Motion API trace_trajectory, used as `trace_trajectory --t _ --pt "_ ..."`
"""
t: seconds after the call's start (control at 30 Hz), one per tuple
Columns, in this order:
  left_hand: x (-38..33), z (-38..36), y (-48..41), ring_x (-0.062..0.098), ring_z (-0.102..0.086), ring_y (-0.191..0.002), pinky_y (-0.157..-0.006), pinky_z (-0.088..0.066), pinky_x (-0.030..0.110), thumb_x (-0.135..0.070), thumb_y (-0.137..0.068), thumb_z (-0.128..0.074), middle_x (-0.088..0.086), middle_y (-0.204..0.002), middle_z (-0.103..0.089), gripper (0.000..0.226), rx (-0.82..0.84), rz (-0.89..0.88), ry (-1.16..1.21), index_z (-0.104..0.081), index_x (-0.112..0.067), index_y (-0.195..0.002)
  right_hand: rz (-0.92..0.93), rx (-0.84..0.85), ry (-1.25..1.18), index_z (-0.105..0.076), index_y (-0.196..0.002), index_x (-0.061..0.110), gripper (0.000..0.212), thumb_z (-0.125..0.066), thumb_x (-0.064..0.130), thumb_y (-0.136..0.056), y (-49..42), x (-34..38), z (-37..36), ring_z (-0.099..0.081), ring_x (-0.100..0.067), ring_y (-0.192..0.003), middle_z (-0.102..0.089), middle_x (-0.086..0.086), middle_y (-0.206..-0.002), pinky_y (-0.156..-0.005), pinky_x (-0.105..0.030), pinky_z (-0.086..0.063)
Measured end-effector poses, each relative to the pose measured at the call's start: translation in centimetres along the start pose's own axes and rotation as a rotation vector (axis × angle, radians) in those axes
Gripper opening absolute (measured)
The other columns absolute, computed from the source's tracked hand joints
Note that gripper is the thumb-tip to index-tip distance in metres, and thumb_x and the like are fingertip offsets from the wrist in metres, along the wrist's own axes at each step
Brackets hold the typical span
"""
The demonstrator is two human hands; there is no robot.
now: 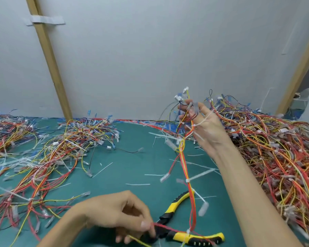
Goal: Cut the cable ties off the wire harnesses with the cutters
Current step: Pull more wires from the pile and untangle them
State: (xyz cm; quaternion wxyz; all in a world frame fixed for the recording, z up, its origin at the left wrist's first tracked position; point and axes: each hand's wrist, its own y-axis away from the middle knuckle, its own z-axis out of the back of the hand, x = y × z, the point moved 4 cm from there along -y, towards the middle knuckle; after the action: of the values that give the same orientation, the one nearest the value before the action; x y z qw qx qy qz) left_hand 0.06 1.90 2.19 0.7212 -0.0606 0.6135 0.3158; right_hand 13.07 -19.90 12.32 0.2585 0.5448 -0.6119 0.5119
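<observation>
harness (189, 168): hangs near upright between both hands, over the cutters
right hand (206, 125): above the cutters, fingers closed on the harness top
left hand (121, 216): just left of the cutters, fingers pinching the harness's red wire
cutters (184, 230): flat on the worktop (132, 157), held by neither hand, handles right, nearer the left hand
cable tie (187, 180): on the harness, above the cutters
</observation>
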Motion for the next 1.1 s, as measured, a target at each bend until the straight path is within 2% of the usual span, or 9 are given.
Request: trace_trajectory --t 0.1,0.17,0.27,0.37,0.43,0.6,0.83,0.93,1.1 --pt "0.8 1.1 -0.6 0.014 -0.065 -0.083 -0.074 -0.052 0.025 -0.038 -0.096 -0.064 -0.002 -0.094 -0.071 0.032 -0.183 -0.064 0.003 -0.071 -0.016 -0.119 0.003 0.036 0.027 -0.053 -0.122 0.018 0.034 -0.059 0.002 -0.092 0.2 -0.2 -0.3 -0.068 -0.016 -0.08 -0.076 -0.008 -0.104 -0.067 -0.026 -0.054" --pt "1.3 1.8 -0.9 0.013 -0.062 -0.085 -0.08 -0.051 0.027 -0.049 -0.091 -0.064 0.0 -0.094 -0.071 0.036 -0.303 -0.091 -0.056 -0.073 -0.023 -0.115 0.006 0.028 0.061 -0.045 -0.127 0.017 0.041 -0.058 -0.003 -0.094 0.4 -0.4 -0.3 -0.071 -0.016 -0.077 -0.077 -0.01 -0.101 -0.063 -0.025 -0.055" --pt "1.6 2.6 -1.0 0.007 -0.058 -0.08 -0.079 -0.048 0.024 -0.058 -0.085 -0.062 -0.002 -0.09 -0.069 0.035 -0.498 -0.114 -0.125 -0.071 -0.031 -0.105 -0.002 0.0 0.111 -0.039 -0.128 0.015 0.043 -0.054 -0.008 -0.095 0.4 -1.1 -0.2 -0.073 -0.014 -0.073 -0.078 -0.006 -0.089 -0.062 -0.02 -0.054" --pt "1.7 2.9 -1.0 0.013 -0.056 -0.079 -0.077 -0.047 0.024 -0.06 -0.083 -0.061 -0.007 -0.09 -0.06 0.041 -0.703 -0.185 -0.117 -0.063 -0.031 -0.113 -0.047 0.008 0.237 -0.046 -0.13 0.01 0.04 -0.052 -0.012 -0.096 0.4 -3.0 -0.1 -0.072 -0.005 -0.069 -0.077 0.005 -0.078 -0.059 -0.013 -0.05" --pt "1.7 3.3 -0.9 0.015 -0.06 -0.091 -0.085 -0.049 0.033 -0.053 -0.085 -0.062 -0.007 -0.097 -0.06 0.042 -0.858 -0.229 -0.106 -0.061 -0.027 -0.118 -0.073 -0.024 0.323 -0.048 -0.13 0.007 0.037 -0.051 -0.011 -0.097 0.9 -5.1 0.4 -0.071 -0.004 -0.065 -0.075 0.007 -0.076 -0.055 -0.014 -0.047" --pt "1.0 5.5 -0.9 0.009 -0.062 -0.095 -0.083 -0.049 0.023 -0.027 -0.096 -0.064 -0.016 -0.097 -0.065 0.013 -1.203 -0.288 -0.146 -0.062 -0.03 -0.109 -0.087 -0.055 0.368 -0.052 -0.112 0.02 0.029 -0.055 -0.006 -0.098 3.2 -9.4 1.5 -0.072 -0.007 -0.066 -0.076 -0.004 -0.085 -0.055 -0.015 -0.047" --pt "-0.3 7.3 -8.7 0.007 -0.068 -0.083 -0.082 -0.049 0.026 -0.026 -0.106 -0.044 -0.006 -0.1 -0.073 0.025 -1.113 -0.207 -0.024 -0.067 -0.019 -0.114 -0.14 -0.022 0.497 -0.053 -0.116 0.02 0.037 -0.055 -0.011 -0.096 4.4 -11.5 2.2 -0.07 -0.003 -0.064 -0.074 0.006 -0.068 -0.06 -0.012 -0.048" --pt "-0.5 6.7 -11.4 0.008 -0.061 -0.07 -0.069 -0.048 0.026 -0.026 -0.103 -0.053 -0.013 -0.076 -0.067 0.018 -1.035 -0.289 0.069 -0.069 -0.018 -0.1 -0.157 -0.024 0.575 -0.056 -0.104 0.029 0.042 -0.06 -0.012 -0.092 4.5 -11.9 2.5 -0.063 0.001 -0.055 -0.069 0.008 -0.064 -0.057 -0.017 -0.047" --pt "0.2 7.4 -11.3 0.006 -0.069 -0.079 -0.068 -0.051 0.015 -0.008 -0.092 -0.069 0.003 -0.089 -0.075 0.007 -1.102 -0.419 0.188 -0.069 -0.007 -0.099 -0.19 -0.009 0.561 -0.057 -0.104 0.031 0.039 -0.067 -0.004 -0.09 4.6 -11.4 2.1 -0.065 -0.009 -0.062 -0.069 -0.005 -0.082 -0.059 -0.022 -0.049"
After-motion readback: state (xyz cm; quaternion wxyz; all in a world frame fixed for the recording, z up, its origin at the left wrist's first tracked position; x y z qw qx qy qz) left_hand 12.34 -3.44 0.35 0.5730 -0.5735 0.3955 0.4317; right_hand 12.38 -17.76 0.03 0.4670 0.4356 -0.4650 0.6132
